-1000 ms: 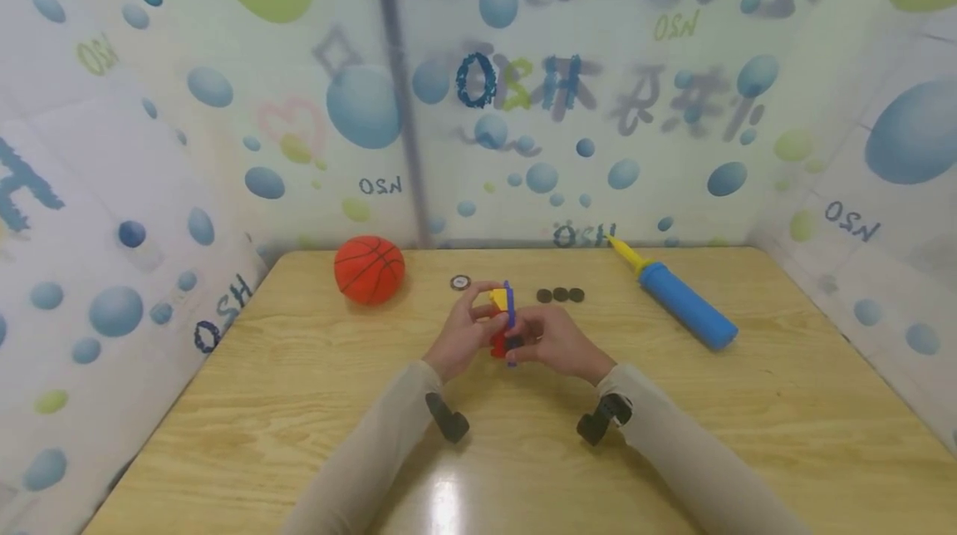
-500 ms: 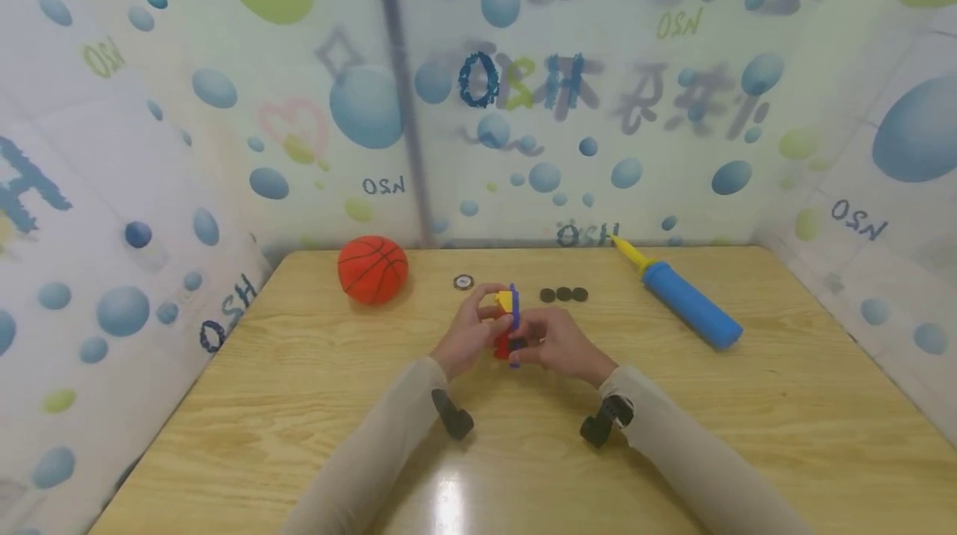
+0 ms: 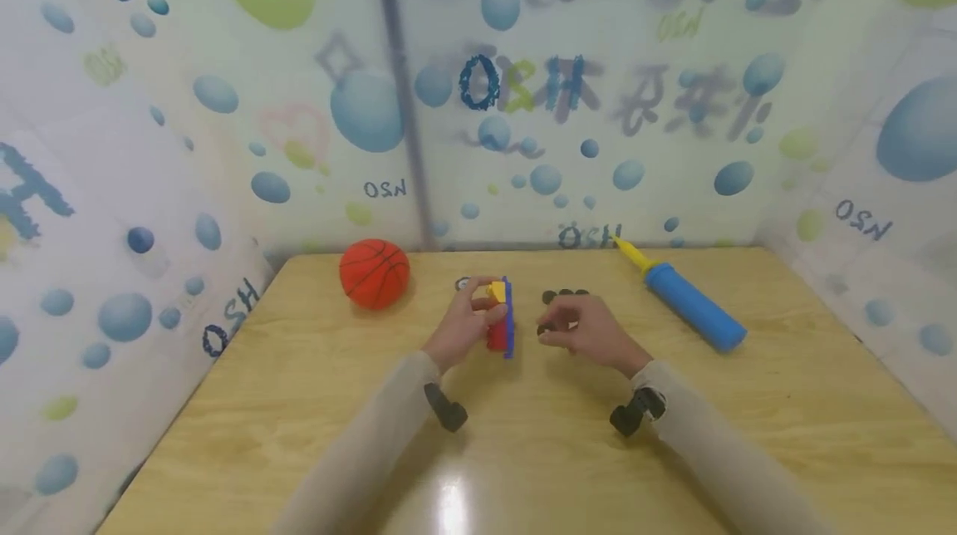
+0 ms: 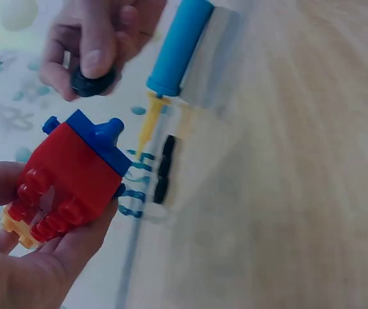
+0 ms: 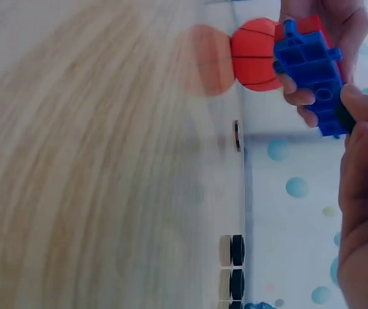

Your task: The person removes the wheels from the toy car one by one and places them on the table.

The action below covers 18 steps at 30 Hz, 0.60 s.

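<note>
The left hand (image 3: 462, 326) holds a toy block car (image 3: 499, 326) upright above the worktop (image 3: 299, 402), fingers curled around its red body, the blue base plate facing right. Just beside it, apart from the toy, the right hand (image 3: 581, 327) pinches a small black wheel (image 4: 92, 82) between thumb and fingertips. Beyond the right hand lie three more black wheels (image 3: 564, 295) in a row, with a blue and yellow pump (image 3: 686, 303) farther right. Beyond the left hand sits an orange basketball (image 3: 375, 272). The backdrop behind bears mirrored "H2O" lettering (image 3: 520, 85) among bubbles.
</note>
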Each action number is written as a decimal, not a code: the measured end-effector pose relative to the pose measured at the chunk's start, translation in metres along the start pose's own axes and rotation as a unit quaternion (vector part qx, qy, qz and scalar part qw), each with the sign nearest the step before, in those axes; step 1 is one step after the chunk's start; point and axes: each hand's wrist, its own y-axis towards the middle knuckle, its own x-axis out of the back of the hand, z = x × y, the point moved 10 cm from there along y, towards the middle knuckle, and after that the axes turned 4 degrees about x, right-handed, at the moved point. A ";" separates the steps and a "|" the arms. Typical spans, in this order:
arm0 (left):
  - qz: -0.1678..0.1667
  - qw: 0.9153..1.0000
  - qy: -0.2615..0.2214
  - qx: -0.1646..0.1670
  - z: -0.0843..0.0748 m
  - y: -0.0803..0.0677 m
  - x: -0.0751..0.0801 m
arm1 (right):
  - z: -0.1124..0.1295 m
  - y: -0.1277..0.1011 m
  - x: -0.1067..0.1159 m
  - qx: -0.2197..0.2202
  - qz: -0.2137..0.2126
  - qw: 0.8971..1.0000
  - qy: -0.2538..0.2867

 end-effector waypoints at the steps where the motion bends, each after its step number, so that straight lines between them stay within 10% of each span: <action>1: 0.005 1.000 -0.010 -0.009 -0.005 0.000 -0.001 | -0.003 -0.001 0.003 -0.013 0.004 1.000 0.010; 18: 0.035 0.999 -0.024 0.000 0.007 -0.001 0.005 | -0.031 -0.008 0.027 -0.026 0.039 0.994 -0.101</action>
